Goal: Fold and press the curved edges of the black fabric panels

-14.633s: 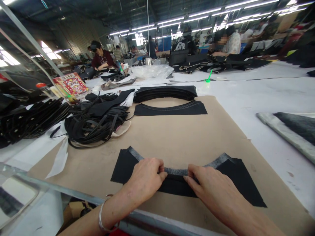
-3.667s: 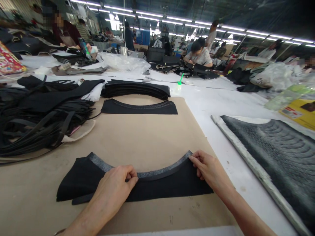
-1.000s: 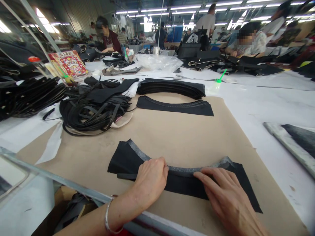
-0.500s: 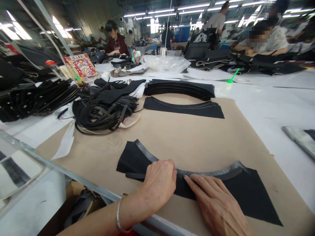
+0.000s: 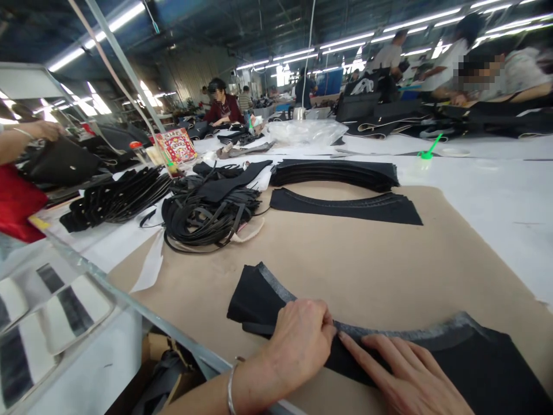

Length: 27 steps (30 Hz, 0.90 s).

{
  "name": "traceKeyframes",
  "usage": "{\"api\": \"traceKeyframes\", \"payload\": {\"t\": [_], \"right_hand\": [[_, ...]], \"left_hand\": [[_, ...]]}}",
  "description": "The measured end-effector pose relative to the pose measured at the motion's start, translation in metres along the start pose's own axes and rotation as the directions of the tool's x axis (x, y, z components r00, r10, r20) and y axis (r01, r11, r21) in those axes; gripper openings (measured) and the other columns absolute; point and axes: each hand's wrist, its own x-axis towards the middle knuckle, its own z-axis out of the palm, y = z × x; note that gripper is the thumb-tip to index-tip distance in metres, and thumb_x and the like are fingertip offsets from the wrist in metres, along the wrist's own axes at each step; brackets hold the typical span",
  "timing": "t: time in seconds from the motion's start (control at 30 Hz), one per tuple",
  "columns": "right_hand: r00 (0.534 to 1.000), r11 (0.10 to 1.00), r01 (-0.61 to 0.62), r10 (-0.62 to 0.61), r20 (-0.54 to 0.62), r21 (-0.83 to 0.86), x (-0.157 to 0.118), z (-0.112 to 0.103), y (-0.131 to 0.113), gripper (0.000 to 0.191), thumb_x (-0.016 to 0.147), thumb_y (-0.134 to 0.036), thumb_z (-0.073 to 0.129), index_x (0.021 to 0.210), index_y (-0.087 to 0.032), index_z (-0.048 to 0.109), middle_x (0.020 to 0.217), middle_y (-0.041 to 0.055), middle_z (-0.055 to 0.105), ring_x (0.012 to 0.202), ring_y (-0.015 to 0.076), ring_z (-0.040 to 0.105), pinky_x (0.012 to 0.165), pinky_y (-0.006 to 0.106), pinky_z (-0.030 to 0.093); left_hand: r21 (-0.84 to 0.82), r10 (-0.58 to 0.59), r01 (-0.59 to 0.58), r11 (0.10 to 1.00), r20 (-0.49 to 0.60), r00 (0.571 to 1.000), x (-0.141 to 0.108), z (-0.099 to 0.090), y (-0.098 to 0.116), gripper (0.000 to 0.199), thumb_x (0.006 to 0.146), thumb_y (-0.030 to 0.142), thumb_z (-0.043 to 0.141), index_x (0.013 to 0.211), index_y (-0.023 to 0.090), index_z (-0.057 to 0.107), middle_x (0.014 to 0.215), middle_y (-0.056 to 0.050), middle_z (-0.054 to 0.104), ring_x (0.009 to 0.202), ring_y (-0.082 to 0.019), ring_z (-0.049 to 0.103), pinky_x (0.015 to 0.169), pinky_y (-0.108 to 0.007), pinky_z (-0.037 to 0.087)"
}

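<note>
A curved black fabric piece (image 5: 484, 369) lies on the brown sheet in front of me, with a greyish band along its concave edge. My left hand (image 5: 302, 337) is closed at the middle of that edge, its fingertips pinched on a narrow black strip (image 5: 257, 329) whose loose end sticks out to the left. What lies inside the pinch is mostly hidden. Flat on the fabric, just right of it, rests my right hand (image 5: 406, 374), fingers stretched out and the index fingertip close to the left hand.
Beyond lie another curved black piece (image 5: 345, 206) and a stack of similar pieces (image 5: 334, 174). A tangled heap of black strips (image 5: 203, 213) sits to the left. A green bottle (image 5: 427, 153) stands at the back. An open cardboard box (image 5: 155, 369) is below the table edge.
My view has swung left and up, so the table's contents appear farther right and lower. A person in red now shows at the left edge. Both hands keep nearly the same place on the fabric.
</note>
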Motion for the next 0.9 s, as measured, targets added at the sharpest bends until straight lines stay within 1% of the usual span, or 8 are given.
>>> {"api": "traceKeyframes", "payload": {"t": [0.13,0.27,0.4,0.6,0.67,0.77,0.83,0.9], "right_hand": [[0.989,0.99,-0.138,0.136,0.059,0.034,-0.004,0.0,-0.006,0.062,0.068,-0.003,0.043,0.121,-0.03,0.06,0.09,0.0012,0.064,0.079,0.0184,0.058,0.072,0.032,0.047],[0.978,0.979,-0.194,0.188,0.093,0.066,-0.007,0.001,-0.009,0.061,0.069,-0.006,0.048,0.123,-0.032,0.059,0.092,0.0004,0.063,0.082,0.0189,0.056,0.075,0.033,0.045],[0.971,0.971,-0.22,0.209,0.115,0.094,-0.008,0.001,-0.009,0.061,0.071,-0.006,0.049,0.125,-0.033,0.057,0.094,0.0005,0.064,0.085,0.0194,0.056,0.079,0.035,0.042],[0.96,0.958,-0.248,0.224,0.165,0.142,-0.012,0.003,-0.009,0.06,0.074,-0.007,0.052,0.126,-0.035,0.055,0.099,-0.0007,0.063,0.087,0.0194,0.054,0.081,0.037,0.038],[0.957,0.954,-0.262,0.237,0.168,0.148,-0.013,0.003,-0.01,0.059,0.075,-0.007,0.053,0.126,-0.036,0.055,0.099,-0.001,0.063,0.088,0.0192,0.054,0.081,0.037,0.037],[0.953,0.953,-0.266,0.236,0.192,0.145,-0.014,0.003,-0.01,0.061,0.075,-0.007,0.053,0.128,-0.035,0.053,0.1,-0.0004,0.063,0.088,0.0192,0.054,0.08,0.037,0.036],[0.954,0.956,-0.26,0.233,0.189,0.137,-0.013,0.002,-0.011,0.062,0.073,-0.006,0.052,0.129,-0.035,0.052,0.099,-0.0004,0.063,0.086,0.0188,0.054,0.08,0.037,0.035],[0.961,0.961,-0.246,0.224,0.162,0.125,-0.012,0.001,-0.011,0.062,0.072,-0.006,0.051,0.128,-0.033,0.054,0.098,-0.0004,0.063,0.086,0.0186,0.054,0.081,0.038,0.034]], "left_hand": [[-0.208,0.048,-0.029,0.978,0.087,0.995,0.0,-0.009,-0.009,0.019,0.077,0.027,0.058,0.088,0.021,0.073,0.076,-0.001,0.07,0.072,-0.017,0.062,0.063,-0.024,0.043],[-0.363,0.106,-0.03,0.931,0.192,0.976,0.002,-0.012,-0.023,0.029,0.075,0.028,0.06,0.099,0.019,0.073,0.077,0.001,0.068,0.06,-0.011,0.054,0.054,-0.021,0.038],[-0.451,0.12,0.018,0.892,0.275,0.954,0.004,-0.012,-0.032,0.034,0.073,0.032,0.062,0.103,0.019,0.072,0.078,0.001,0.066,0.048,-0.007,0.045,0.045,-0.019,0.033],[-0.519,0.156,0.077,0.851,0.392,0.907,0.009,-0.018,-0.035,0.04,0.072,0.033,0.065,0.108,0.015,0.07,0.059,0.002,0.06,0.04,-0.006,0.042,0.041,-0.017,0.031],[-0.551,0.156,0.094,0.829,0.39,0.908,0.011,-0.024,-0.037,0.038,0.071,0.033,0.067,0.103,0.014,0.07,0.058,0.002,0.06,0.039,-0.005,0.041,0.041,-0.017,0.029],[-0.552,0.111,0.089,0.829,0.319,0.941,0.012,-0.038,-0.044,0.029,0.07,0.034,0.068,0.091,0.013,0.069,0.058,0.003,0.06,0.039,-0.005,0.038,0.041,-0.018,0.026],[-0.468,0.087,0.036,0.883,0.239,0.967,0.013,-0.047,-0.049,0.024,0.07,0.031,0.067,0.087,0.014,0.068,0.06,0.003,0.061,0.045,-0.007,0.044,0.046,-0.019,0.03],[-0.327,0.089,-0.028,0.945,0.172,0.981,0.012,-0.052,-0.053,0.022,0.069,0.026,0.065,0.088,0.016,0.069,0.065,0.002,0.064,0.057,-0.01,0.053,0.055,-0.02,0.036]]}}
